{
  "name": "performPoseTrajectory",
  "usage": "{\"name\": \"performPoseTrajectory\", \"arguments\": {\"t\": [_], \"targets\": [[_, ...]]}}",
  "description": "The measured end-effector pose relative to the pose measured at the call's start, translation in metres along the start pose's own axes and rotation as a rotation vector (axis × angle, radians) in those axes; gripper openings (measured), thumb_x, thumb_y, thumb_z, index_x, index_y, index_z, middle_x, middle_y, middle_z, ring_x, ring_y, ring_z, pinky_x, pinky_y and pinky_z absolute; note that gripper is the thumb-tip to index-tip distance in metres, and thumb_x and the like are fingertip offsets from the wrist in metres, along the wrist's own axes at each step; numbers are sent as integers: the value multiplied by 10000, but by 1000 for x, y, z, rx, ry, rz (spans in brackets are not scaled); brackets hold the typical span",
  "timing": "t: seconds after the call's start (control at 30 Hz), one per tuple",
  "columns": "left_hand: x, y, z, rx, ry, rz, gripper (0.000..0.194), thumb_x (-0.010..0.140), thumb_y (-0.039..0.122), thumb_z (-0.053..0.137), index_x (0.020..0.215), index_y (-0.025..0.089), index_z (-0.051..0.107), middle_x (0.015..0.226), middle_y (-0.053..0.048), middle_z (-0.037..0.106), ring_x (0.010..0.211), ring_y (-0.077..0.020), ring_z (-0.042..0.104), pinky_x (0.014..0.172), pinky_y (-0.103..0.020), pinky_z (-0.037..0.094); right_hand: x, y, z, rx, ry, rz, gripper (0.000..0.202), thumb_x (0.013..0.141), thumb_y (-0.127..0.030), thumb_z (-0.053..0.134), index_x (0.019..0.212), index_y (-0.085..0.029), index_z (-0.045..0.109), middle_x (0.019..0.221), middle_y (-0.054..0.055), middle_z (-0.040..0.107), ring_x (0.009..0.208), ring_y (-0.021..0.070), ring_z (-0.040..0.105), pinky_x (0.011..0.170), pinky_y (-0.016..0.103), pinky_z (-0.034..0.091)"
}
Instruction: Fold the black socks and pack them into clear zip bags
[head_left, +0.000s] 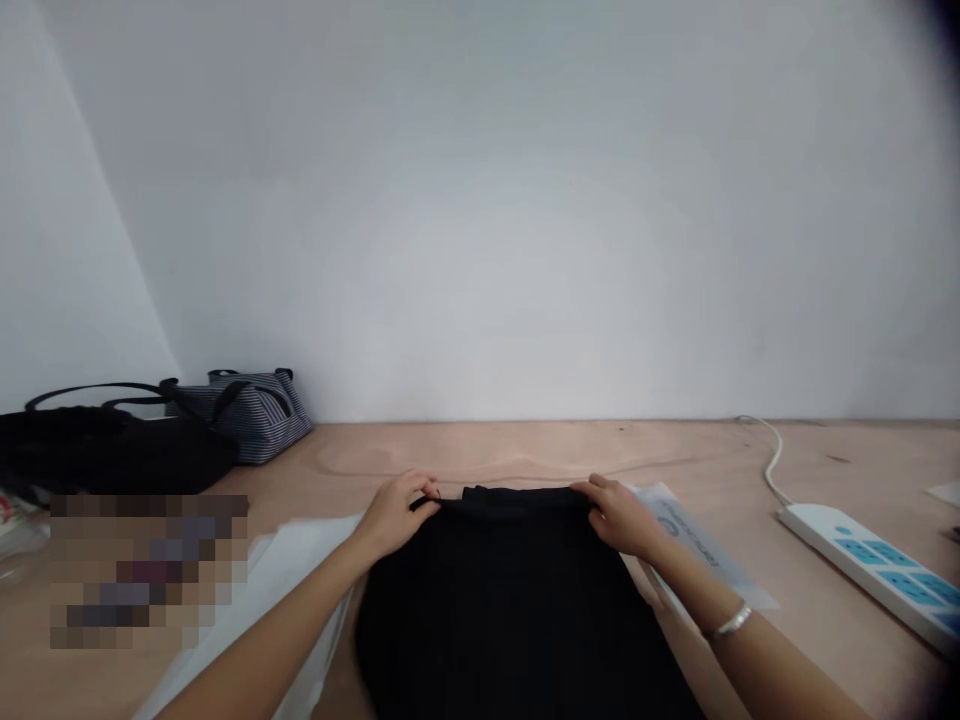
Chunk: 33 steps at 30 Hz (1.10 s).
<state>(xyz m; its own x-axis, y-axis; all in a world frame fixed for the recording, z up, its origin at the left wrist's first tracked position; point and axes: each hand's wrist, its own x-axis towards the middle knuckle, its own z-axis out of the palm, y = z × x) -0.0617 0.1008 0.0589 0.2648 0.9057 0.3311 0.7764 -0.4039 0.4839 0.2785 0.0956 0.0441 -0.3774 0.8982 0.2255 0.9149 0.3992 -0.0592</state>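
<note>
A black piece of clothing stretches from the middle of the table down past the bottom of the view; its exact kind cannot be made out. My left hand pinches its upper left corner between thumb and fingers. At the upper right corner, my right hand grips the same edge, and a silver bracelet circles that wrist. The far edge between my hands looks folded, with a small raised flap near its left part. White sheets lie under my left forearm. A printed translucent plastic bag lies partly beneath my right forearm.
A white power strip with blue sockets lies at the right, its cable running towards the wall. At the left stand a black bag and a striped bag. A pixelated patch hides something in front of them. The wall bounds the table behind.
</note>
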Motion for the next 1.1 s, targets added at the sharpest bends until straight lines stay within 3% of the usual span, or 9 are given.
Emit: {"name": "performPoseTrajectory", "arguments": {"t": [0.13,0.27,0.33,0.4,0.53,0.63,0.77,0.97,1.1], "targets": [[-43,23,-35,-137,-201,73,95,746,225,499,812,220,568,891,10,640,870,-155,581,790,-269,434,-48,-12,-33,217,-61,-85,577,601,-16,396,1122,-222,534,932,36,568,868,168,530,773,267,395],[-82,40,-57,-193,-608,24,139,708,261,587,843,234,604,849,32,625,809,-148,570,726,-245,434,-91,-24,-58,370,-403,-76,555,589,-76,501,1119,-236,534,799,2,579,696,149,548,613,240,425],[-90,47,-57,-208,-680,57,219,679,318,638,886,251,612,880,32,621,828,-156,566,734,-245,436,-97,-31,-62,383,-568,-21,559,580,-184,615,1130,-228,528,748,-5,590,631,156,550,552,246,422],[-90,53,-48,-170,-580,97,218,720,349,605,920,263,606,912,27,618,857,-160,562,769,-261,433,-92,-40,-61,388,-565,-5,495,608,-296,647,1088,-218,555,736,1,597,628,163,554,562,261,431],[-84,56,-9,95,-240,94,327,839,414,433,1131,310,536,1245,-22,498,1144,-236,426,960,-417,312,-66,-70,-36,412,-214,-82,336,802,-365,474,1085,-206,561,1017,76,577,908,189,547,800,317,421],[-88,46,23,300,-225,25,490,835,550,352,1290,370,343,1387,-41,327,1268,-333,230,980,-573,176,-55,-87,-7,350,-184,-172,582,813,-515,424,1325,-261,317,1368,111,320,1248,304,255,986,518,200],[-99,32,48,397,-261,-19,534,836,605,265,1325,406,184,1400,-35,290,1280,-351,173,954,-622,150,-59,-93,23,309,-288,-229,624,828,-575,337,1367,-336,131,1444,81,110,1291,352,47,943,652,59],[-102,29,51,421,-248,-5,537,838,611,246,1325,418,128,1404,-20,273,1283,-345,167,959,-619,150,-58,-91,24,288,-233,-207,548,857,-529,317,1355,-335,199,1420,57,225,1288,299,162,984,570,151],[-103,28,51,424,-245,5,533,843,607,239,1326,422,111,1411,-14,252,1286,-340,157,964,-615,152,-39,-61,19,115,10,25,391,880,-315,348,1248,-224,445,1260,94,470,1146,213,428,944,358,330]]}}
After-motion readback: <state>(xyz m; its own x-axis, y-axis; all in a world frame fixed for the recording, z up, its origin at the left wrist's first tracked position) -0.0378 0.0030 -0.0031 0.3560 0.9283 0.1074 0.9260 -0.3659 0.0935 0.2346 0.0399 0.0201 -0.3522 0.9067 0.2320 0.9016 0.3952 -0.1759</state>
